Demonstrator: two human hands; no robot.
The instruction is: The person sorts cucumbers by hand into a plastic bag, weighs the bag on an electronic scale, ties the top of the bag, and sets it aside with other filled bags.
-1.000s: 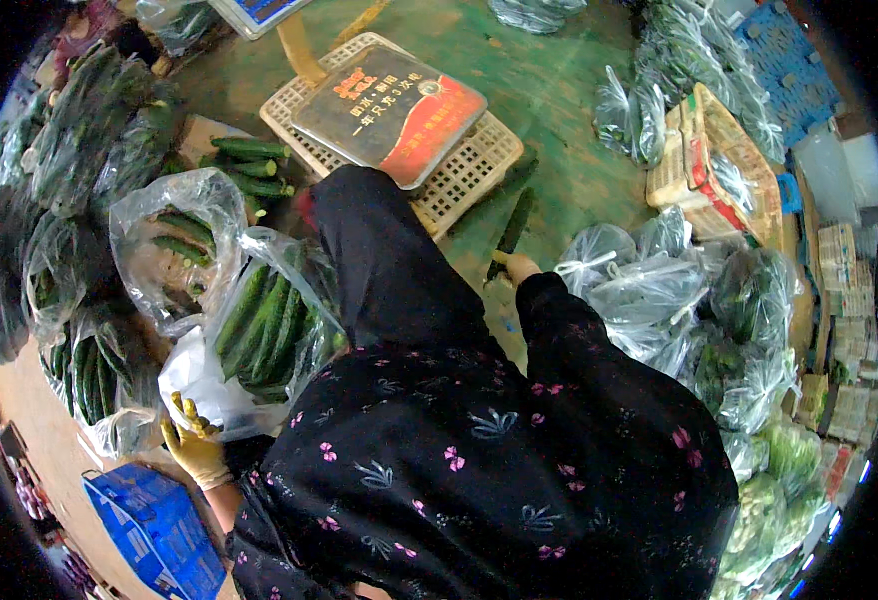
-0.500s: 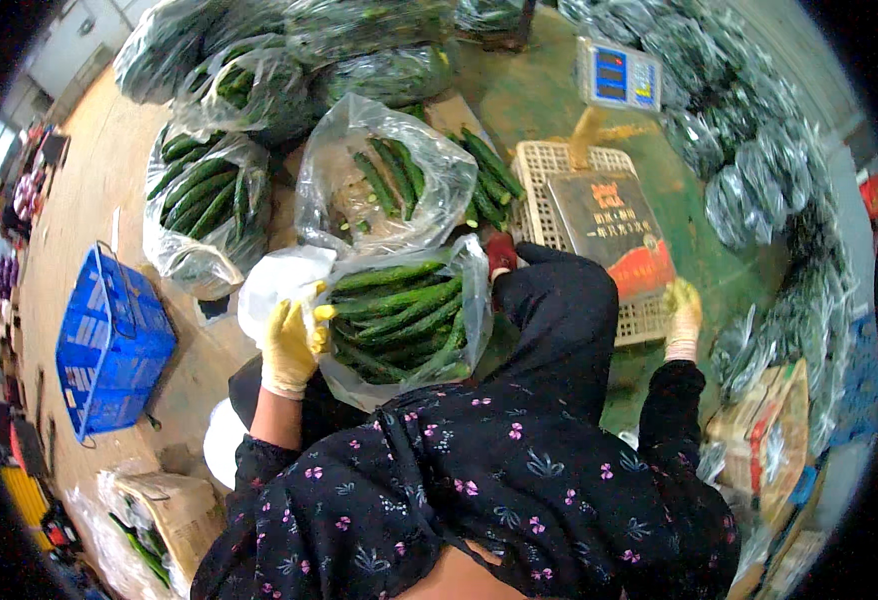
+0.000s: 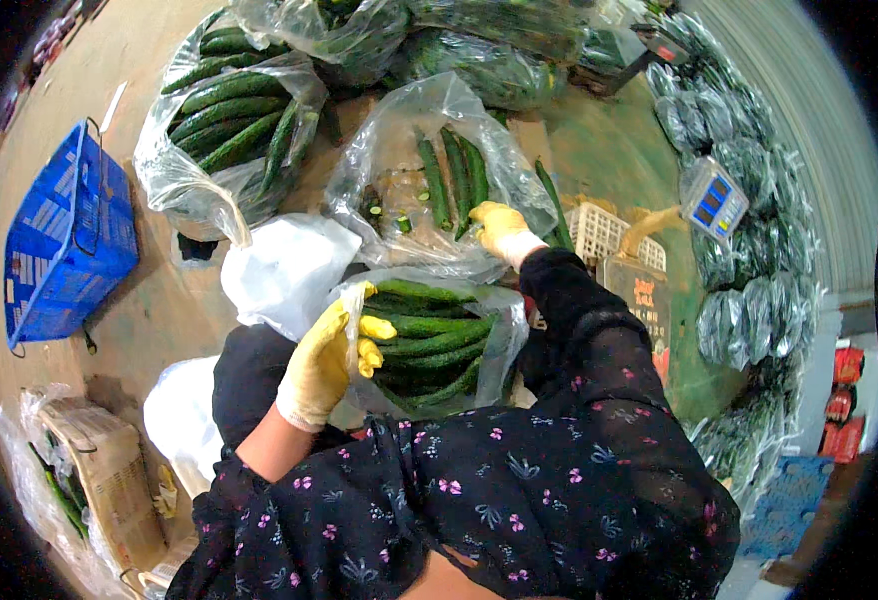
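Observation:
My left hand, in a yellow glove, has its fingers bent at the left rim of a clear plastic bag between my legs. Dark green cucumbers lie stacked crosswise in that bag. Stretched forward, my gloved right hand is at the near right side of a second open bag. Its fingers are curled at the lower end of a cucumber, one of a few lying lengthwise there. Short cut pieces lie beside them. The right palm and part of its grip are hidden.
Bagged cucumbers stand at the far left, with more bags behind. A blue basket is on the left. At right are a scale display, a cream crate and packed bags. White plastic bulges beside my left hand.
My right hand has moved from beside the crate on the right, forward and left to the cucumbers in the second bag. My left hand stays at the near bag's rim. The view has shifted.

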